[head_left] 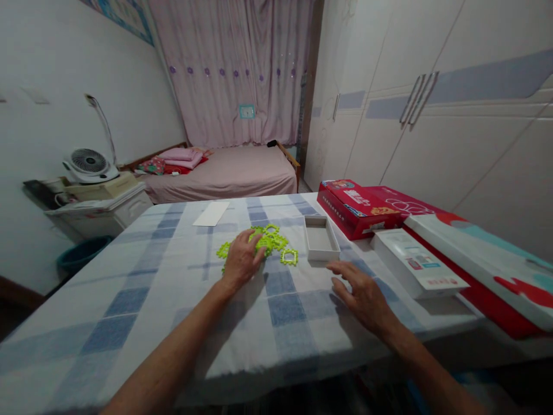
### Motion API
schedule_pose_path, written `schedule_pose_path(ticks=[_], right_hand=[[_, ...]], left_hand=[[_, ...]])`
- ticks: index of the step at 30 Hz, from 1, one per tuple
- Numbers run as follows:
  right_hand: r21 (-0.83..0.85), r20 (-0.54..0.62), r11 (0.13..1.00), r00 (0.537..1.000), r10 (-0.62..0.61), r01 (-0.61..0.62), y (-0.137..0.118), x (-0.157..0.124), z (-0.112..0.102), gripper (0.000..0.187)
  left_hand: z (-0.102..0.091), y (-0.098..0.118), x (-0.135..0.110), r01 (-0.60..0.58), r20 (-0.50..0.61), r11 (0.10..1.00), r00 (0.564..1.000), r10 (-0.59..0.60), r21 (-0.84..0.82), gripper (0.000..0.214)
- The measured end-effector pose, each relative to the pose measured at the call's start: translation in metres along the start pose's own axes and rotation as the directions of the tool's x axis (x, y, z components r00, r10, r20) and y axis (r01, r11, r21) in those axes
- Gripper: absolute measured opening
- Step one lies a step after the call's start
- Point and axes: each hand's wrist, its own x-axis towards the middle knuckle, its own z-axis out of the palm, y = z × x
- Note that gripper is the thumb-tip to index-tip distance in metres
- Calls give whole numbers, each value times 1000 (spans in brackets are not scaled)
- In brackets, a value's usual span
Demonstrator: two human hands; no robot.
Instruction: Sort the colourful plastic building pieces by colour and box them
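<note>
A heap of flat lime-green plastic pieces (273,240) lies on the blue-and-white checked tablecloth (142,276). My left hand (242,259) rests on the heap's left side, fingers curled over some pieces. One green piece (289,256) lies apart to the right. My right hand (360,291) lies flat on the cloth with fingers spread, holding nothing, just in front of a small empty white box tray (321,238).
A red box (356,207) and larger red and white boxes (475,259) crowd the table's right side, with a white lid (417,262) in front. A white paper (211,213) lies at the far edge. A fan (90,164) and bed (233,170) stand behind.
</note>
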Motion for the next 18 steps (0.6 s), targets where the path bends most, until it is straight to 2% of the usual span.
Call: schedule_pose_path(ticks=[3,6,10,13,16,18], right_hand=[[-21,129,999,991,-45,48,-25,29,12,33],[-134,219,991,976,3,27,-40,57,35,41],[-258,302,966,949,92,-12,-44,83,67,47],[-288,337,957,933,126,-26,-42,90,80,43],[-281,290,959,951,108,-24,-45,89,76,43],[-269,202,963,977,69,-12,-46,87,64,43]], left_hand=[[2,-45,-15,149,-26,989,989,-148,23,41],[12,-68,-23,191,19,981,981,-191,-3,44],[21,-77,-24,163,58,985,985,-160,-48,45],[23,-77,-24,151,60,988,987,-148,-46,48],[23,-77,-25,182,44,982,983,-180,-45,47],[22,-77,-25,205,33,978,978,-204,-44,45]])
